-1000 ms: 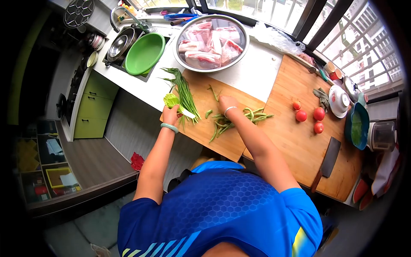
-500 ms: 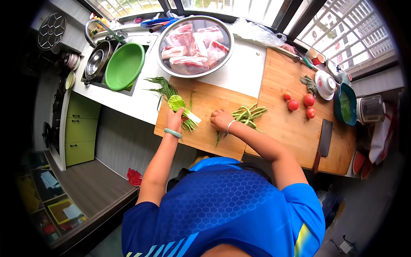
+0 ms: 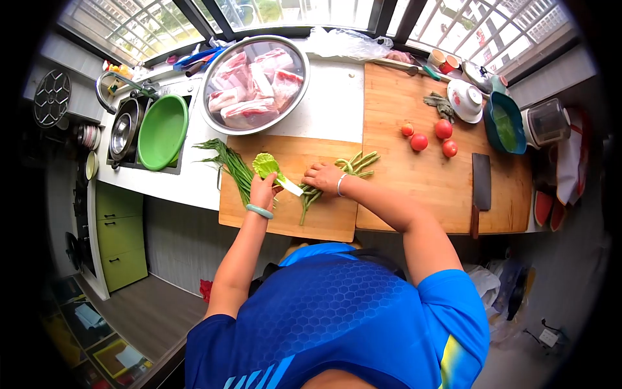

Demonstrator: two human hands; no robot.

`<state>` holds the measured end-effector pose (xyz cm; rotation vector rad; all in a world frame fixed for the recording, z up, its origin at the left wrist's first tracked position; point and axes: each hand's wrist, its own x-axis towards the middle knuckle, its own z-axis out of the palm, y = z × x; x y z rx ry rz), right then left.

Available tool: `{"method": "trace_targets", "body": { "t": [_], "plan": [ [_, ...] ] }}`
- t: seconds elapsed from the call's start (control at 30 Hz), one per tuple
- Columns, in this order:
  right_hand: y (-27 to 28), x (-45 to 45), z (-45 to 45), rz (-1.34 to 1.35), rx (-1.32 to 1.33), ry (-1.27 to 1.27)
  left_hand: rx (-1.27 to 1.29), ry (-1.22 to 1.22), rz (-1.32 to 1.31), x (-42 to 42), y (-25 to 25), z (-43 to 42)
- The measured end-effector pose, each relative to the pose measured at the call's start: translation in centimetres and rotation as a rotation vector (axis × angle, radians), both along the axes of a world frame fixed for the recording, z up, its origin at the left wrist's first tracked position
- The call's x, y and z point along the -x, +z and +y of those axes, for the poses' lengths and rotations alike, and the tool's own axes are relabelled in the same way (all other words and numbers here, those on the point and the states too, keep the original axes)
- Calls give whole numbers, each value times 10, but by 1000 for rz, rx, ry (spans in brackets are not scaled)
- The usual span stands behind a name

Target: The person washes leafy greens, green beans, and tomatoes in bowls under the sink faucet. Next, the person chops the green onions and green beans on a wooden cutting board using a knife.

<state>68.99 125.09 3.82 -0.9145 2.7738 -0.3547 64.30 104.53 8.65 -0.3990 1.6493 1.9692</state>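
Observation:
My left hand (image 3: 262, 190) is closed on a pale green leaf vegetable (image 3: 265, 165) with a thick white stalk, held over the small wooden cutting board (image 3: 289, 220). Just left of it lies a bunch of thin green stalks (image 3: 238, 171), like scallions or chives, overhanging the board's left edge. My right hand (image 3: 323, 178) rests on a pile of green beans (image 3: 357, 164), its fingers curled down over some of them. Bean ends stick out below and to the right of that hand. The leaf's stalk points toward my right fingertips.
A steel basin (image 3: 208, 118) of raw meat chunks stands behind the board, with a green plastic basin (image 3: 163, 133) at the sink. On the larger wooden board (image 3: 389, 129) are several tomatoes (image 3: 443, 129) and a cleaver (image 3: 481, 183). A bowl (image 3: 465, 100) and teal basin (image 3: 507, 123) stand at right.
The camera view has shifted. My left hand has moved the leaf rightward, off the thin green stalks, closer to my right hand. My right hand has shifted onto the beans.

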Motion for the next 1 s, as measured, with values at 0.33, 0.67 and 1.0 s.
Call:
{"method": "trace_targets", "body": {
  "t": [0.33, 0.67, 1.0],
  "plan": [
    [17, -69, 134, -158, -125, -320, -132, -132, -140, -14, 8, 99],
    [84, -195, 236, -10, 117, -796, 131, -216, -114, -36, -58, 306],
    [-24, -384, 327, 90, -153, -1716, 709, -645, 927, -65, -27, 161]
  ]
}}
